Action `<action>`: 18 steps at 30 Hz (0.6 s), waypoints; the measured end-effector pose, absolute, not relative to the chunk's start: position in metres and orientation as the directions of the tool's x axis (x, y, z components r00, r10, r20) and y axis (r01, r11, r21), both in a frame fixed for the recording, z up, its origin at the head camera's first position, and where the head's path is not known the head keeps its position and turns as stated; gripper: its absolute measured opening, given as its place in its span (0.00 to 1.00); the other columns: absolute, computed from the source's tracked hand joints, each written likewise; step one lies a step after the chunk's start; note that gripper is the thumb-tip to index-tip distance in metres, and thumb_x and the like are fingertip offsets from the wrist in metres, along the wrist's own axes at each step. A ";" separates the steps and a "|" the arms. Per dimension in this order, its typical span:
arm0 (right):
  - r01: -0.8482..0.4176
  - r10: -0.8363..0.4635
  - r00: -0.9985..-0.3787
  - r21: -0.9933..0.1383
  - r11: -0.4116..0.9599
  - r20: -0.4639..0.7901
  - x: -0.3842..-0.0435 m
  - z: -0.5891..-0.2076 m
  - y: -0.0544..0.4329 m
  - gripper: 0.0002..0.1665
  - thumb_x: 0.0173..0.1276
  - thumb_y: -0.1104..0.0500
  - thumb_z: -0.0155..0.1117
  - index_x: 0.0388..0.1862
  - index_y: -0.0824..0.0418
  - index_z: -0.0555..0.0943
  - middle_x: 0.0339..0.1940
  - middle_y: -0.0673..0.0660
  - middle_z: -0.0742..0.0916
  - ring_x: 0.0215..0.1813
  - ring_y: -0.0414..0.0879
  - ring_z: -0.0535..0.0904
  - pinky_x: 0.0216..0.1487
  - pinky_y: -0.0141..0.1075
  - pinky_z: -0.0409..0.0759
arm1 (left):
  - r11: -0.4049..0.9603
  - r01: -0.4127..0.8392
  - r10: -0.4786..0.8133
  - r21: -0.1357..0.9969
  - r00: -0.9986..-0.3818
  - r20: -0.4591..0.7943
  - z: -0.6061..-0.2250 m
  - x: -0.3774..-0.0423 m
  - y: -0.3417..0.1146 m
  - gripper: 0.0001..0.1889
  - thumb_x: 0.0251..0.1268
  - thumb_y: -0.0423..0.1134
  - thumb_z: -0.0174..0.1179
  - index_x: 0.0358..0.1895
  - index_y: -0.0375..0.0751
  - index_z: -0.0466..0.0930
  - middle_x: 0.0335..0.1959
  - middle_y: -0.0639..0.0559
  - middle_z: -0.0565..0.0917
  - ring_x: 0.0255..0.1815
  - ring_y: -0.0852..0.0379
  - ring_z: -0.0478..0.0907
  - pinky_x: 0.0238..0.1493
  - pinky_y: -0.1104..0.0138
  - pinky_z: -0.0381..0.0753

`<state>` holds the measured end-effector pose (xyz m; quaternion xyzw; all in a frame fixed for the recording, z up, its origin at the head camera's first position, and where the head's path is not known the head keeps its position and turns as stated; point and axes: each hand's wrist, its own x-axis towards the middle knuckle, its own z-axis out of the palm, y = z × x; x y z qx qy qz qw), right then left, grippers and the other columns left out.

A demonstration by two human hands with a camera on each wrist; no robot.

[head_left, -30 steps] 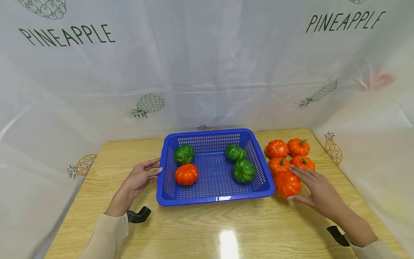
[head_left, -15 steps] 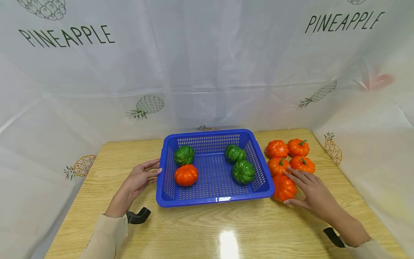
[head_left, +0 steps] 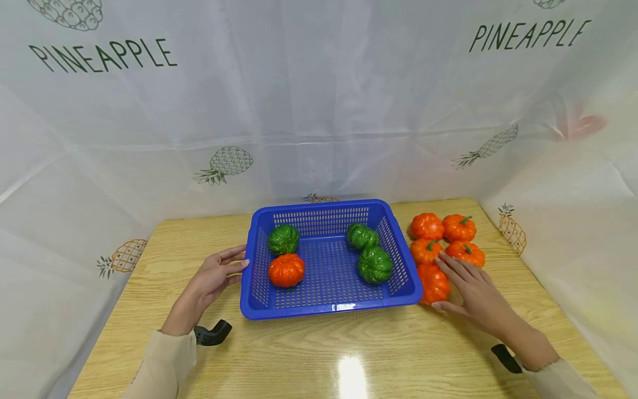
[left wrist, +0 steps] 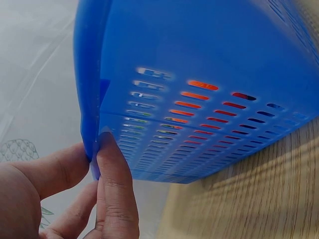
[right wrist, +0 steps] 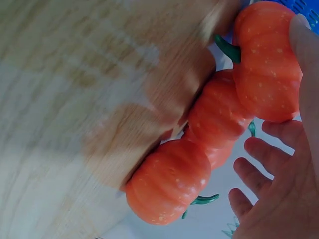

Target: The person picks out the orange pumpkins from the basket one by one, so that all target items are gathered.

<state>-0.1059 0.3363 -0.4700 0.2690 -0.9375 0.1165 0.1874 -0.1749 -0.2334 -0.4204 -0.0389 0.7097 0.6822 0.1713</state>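
My left hand (head_left: pixel 214 277) pinches the left rim of a blue perforated plastic basket (head_left: pixel 331 306) between thumb and fingers, as the left wrist view confirms. In the basket are three green ribbed pumpkins, such as one (head_left: pixel 376 265) on the right, and an orange pumpkin (head_left: pixel 286 270) on the left. My right hand (head_left: pixel 480 293) holds another orange pumpkin (head_left: pixel 432 284) against the basket's right side, thumb on the near side and fingers on the far side. The right wrist view shows this pumpkin (right wrist: pixel 269 62) with its green stem pointing towards the table.
Several more orange pumpkins, among them one (head_left: pixel 427 226) at the back, sit clustered right of the basket. A wood-grain table (head_left: pixel 279 360) lies beneath everything. A pale curtain (head_left: pixel 324 111) printed with pineapples surrounds its back and sides.
My right hand has moved left with the orange pumpkin, bringing it up to the basket's right side. A neighbouring orange pumpkin has shifted slightly. The left hand and basket stay put.
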 end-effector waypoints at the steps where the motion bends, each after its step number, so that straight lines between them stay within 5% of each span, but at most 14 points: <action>1: -0.550 -0.461 -0.785 -0.120 0.827 0.414 -0.107 -0.470 0.336 0.56 0.67 0.28 0.68 0.78 0.67 0.71 0.79 0.66 0.73 0.68 0.68 0.72 0.60 0.67 0.70 | 0.066 -0.289 0.178 0.955 -0.938 -0.296 -0.420 -0.175 -0.233 0.33 0.81 0.29 0.58 0.82 0.29 0.58 0.54 0.51 0.80 0.41 0.65 0.86 0.45 0.69 0.88; 12: -0.507 -0.423 -0.834 -0.188 0.841 0.355 -0.107 -0.468 0.330 0.57 0.62 0.43 0.80 0.81 0.70 0.66 0.78 0.70 0.70 0.71 0.71 0.67 0.69 0.68 0.65 | 0.074 -0.292 0.172 0.954 -0.938 -0.300 -0.421 -0.175 -0.233 0.33 0.80 0.29 0.57 0.82 0.29 0.58 0.54 0.51 0.80 0.41 0.65 0.86 0.46 0.69 0.88; 18: -0.513 -0.424 -0.829 -0.193 0.836 0.365 -0.105 -0.466 0.328 0.56 0.62 0.44 0.81 0.80 0.70 0.68 0.77 0.70 0.71 0.70 0.71 0.69 0.63 0.71 0.68 | 0.062 -0.291 0.177 0.955 -0.938 -0.297 -0.421 -0.176 -0.234 0.33 0.80 0.29 0.58 0.82 0.28 0.57 0.51 0.53 0.81 0.41 0.65 0.86 0.46 0.70 0.88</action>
